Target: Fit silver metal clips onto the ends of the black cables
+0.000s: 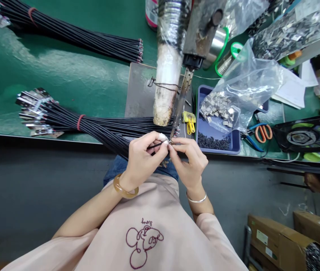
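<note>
My left hand (143,160) pinches the end of a black cable (154,145) between thumb and fingertips; a white wrap covers one fingertip. Just to its right, my right hand (189,160) is closed in a pinch at the cable's tip, on something too small to make out. Both sets of fingertips nearly meet under the long metal tip of a soldering iron (183,96), which comes down from above. A bundle of black cables (103,137), tied with a red band and with metal connectors at its left end, lies beside my left hand.
A white-wrapped tube (165,75) hangs beside the iron. On the right stand a blue tray (235,145) of small black pieces, a bag of metal parts (219,109), orange-handled pliers (263,132), a fan (304,136) and solder spools (224,66). Another cable bundle (78,35) lies far left.
</note>
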